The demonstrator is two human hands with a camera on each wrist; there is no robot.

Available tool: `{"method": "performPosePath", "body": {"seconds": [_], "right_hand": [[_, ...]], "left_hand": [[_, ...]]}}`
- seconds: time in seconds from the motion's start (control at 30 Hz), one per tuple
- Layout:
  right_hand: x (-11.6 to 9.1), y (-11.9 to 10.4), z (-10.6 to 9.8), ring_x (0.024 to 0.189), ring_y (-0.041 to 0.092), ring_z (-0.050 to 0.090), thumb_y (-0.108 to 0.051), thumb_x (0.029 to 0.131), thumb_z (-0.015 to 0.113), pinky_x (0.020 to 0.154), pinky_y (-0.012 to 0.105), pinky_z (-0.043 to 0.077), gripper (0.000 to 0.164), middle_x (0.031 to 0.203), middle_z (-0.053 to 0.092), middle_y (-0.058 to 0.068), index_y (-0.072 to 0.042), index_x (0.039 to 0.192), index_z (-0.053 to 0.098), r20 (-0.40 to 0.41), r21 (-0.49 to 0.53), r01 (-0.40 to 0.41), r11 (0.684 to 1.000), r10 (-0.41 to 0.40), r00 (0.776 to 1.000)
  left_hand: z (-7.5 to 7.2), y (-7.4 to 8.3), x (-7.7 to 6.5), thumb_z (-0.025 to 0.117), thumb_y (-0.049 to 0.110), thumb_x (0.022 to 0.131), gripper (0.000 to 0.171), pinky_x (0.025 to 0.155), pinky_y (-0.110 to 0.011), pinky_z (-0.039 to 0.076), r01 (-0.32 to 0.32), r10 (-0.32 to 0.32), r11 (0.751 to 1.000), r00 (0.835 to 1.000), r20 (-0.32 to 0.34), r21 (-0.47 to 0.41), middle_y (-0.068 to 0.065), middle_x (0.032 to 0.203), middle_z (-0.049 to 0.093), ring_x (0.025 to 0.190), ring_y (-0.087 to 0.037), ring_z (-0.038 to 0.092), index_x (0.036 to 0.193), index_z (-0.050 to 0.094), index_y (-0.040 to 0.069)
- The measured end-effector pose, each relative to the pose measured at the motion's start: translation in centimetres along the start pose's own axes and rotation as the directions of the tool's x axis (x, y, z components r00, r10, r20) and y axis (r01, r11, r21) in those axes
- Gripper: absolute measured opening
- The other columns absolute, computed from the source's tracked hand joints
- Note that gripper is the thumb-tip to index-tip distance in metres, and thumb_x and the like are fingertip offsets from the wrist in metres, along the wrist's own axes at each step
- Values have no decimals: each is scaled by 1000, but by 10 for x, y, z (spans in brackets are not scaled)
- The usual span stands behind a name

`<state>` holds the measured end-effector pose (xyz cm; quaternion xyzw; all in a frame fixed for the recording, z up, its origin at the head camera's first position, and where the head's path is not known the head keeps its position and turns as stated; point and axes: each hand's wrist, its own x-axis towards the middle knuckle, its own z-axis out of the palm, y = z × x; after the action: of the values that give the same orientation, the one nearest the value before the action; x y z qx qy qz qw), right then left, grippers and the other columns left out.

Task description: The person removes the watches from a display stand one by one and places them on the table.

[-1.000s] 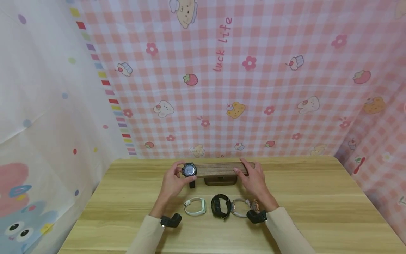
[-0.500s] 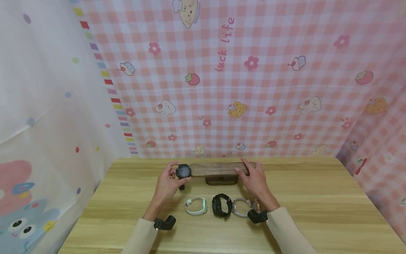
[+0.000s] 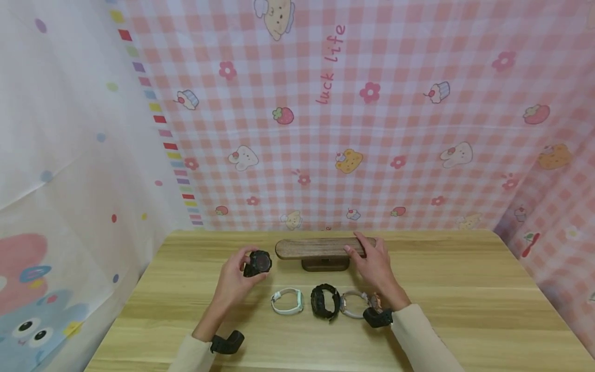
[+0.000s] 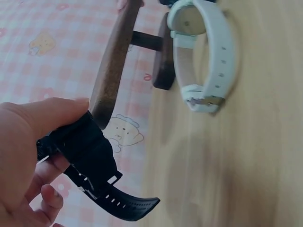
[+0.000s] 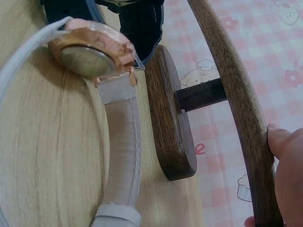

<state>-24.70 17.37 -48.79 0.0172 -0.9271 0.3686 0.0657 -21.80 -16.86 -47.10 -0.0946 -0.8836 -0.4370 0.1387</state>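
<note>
My left hand (image 3: 233, 274) pinches a black digital watch (image 3: 261, 262) between thumb and fingers, just left of a wooden watch stand (image 3: 307, 248). In the left wrist view the watch's black strap (image 4: 128, 207) hangs down, its tail loose, beside the rounded end of the stand's bar (image 4: 111, 78). At the bar's right end, my right hand (image 3: 373, 261) grips the wood, thumb on the front and fingers over the back. The right wrist view shows the stand's short post (image 5: 203, 94) and thick base (image 5: 170, 127); most of that hand is outside this view.
In front of the stand lie a white watch (image 3: 287, 303), a chunky black watch (image 3: 319, 302), a pale-strapped watch (image 3: 354, 306) and a rose-gold piece (image 3: 375, 299) partly behind the right wrist camera. Patterned cloth (image 3: 307, 129) hangs behind the wooden table (image 3: 465, 299).
My left hand has drawn the black watch leftward off the bar's left end, then lower and nearer, tilting it. The bar's rounded left end now shows. My right hand stays on the stand.
</note>
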Motion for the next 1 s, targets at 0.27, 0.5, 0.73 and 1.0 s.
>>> {"method": "performPosePath", "body": {"seconds": [0.27,0.5,0.73,1.0], "right_hand": [[1,-1,1,125,46,35,-46,99,56,100,62,32,63,143,29,33,-15,152,39,-7,10,5,1000,-5,1000],[-1,-3,0,124,47,36,-44,99,57,100,62,32,62,142,30,35,-13,151,41,-10,16,15,1000,-15,1000],[-2,-2,0,121,46,37,-44,99,57,97,60,33,63,140,30,35,-14,152,40,-14,15,11,1000,-11,1000],[-1,-1,-1,120,47,38,-44,99,57,96,61,33,63,140,31,35,-13,151,41,-21,10,14,1000,-14,1000]], "left_hand": [[-7,-5,-16,91,9,67,59,82,-40,40,-54,50,992,998,31,112,-1,86,54,85,-19,48,120,65,10],[-7,-11,-27,91,10,67,61,88,-51,40,-38,27,986,997,69,165,-2,88,57,87,-24,51,121,64,10],[-3,-10,-35,92,13,67,62,84,-47,45,-6,-14,981,995,100,193,-3,91,58,88,-25,50,123,64,12],[3,-11,-36,92,13,65,61,80,-40,32,-13,-15,975,992,123,220,-2,86,61,84,-20,49,120,66,12]]}}
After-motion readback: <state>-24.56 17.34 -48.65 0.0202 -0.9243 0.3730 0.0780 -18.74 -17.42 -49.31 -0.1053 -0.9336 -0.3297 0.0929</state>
